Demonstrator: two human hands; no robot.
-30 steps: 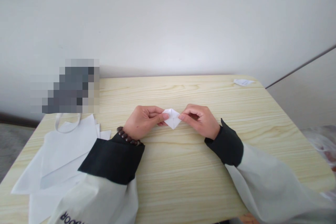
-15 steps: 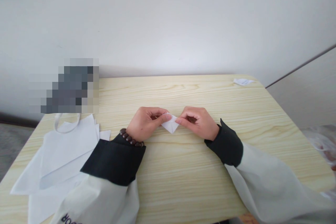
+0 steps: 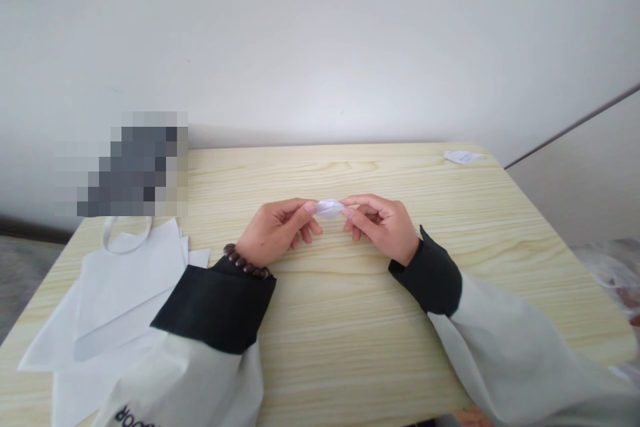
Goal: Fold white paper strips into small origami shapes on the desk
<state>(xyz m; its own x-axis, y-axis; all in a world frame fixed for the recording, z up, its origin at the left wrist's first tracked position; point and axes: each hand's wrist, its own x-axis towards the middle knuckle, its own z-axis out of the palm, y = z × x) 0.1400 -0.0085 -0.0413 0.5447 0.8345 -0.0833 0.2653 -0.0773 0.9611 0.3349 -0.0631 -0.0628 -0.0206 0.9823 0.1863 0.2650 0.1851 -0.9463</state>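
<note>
My left hand and my right hand meet over the middle of a light wooden table. Between their fingertips they pinch a small folded piece of white paper, held a little above the tabletop. It shows nearly edge-on, so little of its shape can be made out. Both hands have thumb and forefinger closed on it, the other fingers curled under. A dark bead bracelet sits on my left wrist.
Several white paper sheets lie spread over the table's left part, with a white loop at their far end. A small white scrap rests at the far right corner. A blurred dark patch stands at the back left.
The folded paper was lying as a flat diamond on the table. Both hands have lifted it slightly and tilted it edge-on, fingertips closer together.
</note>
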